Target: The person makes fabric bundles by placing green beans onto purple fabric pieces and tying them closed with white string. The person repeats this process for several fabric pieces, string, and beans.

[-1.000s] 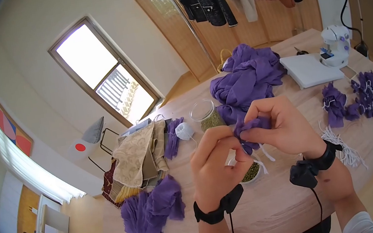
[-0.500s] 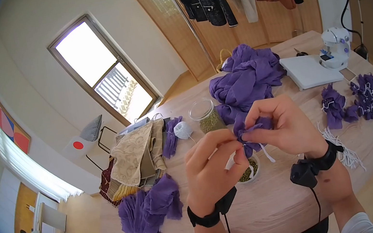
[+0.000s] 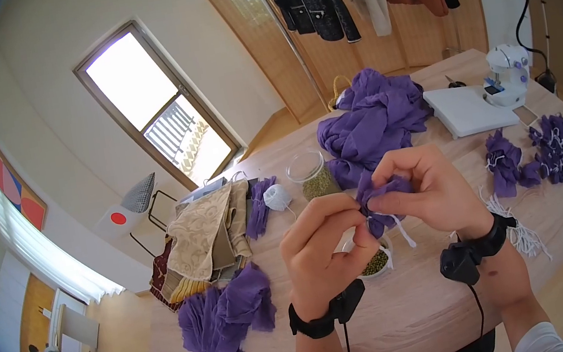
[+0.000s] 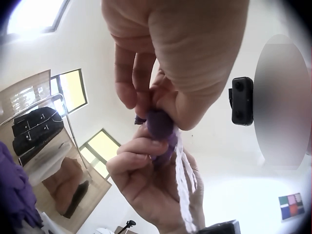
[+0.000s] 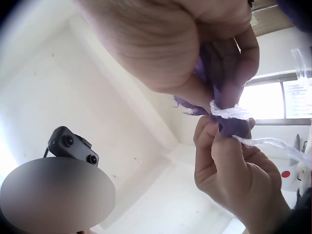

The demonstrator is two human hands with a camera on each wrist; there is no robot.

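While the head view shows the left hand (image 3: 327, 257) pinching one side of the purple cloth (image 3: 379, 225) and the right hand (image 3: 431, 189) gripping the other, it sits between them. In the left wrist view, a rounded part bulges between their fingers; in the right wrist view, white cord (image 5: 229, 111) encircles it.

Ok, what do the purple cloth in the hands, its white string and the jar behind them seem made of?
Purple cloth: matte fabric, perhaps cotton; soft folds and a frayed edge. White string: matte fibre, possibly cotton; strands look twisted. Jar: clear and shiny, glass or plastic; greenish contents show through.
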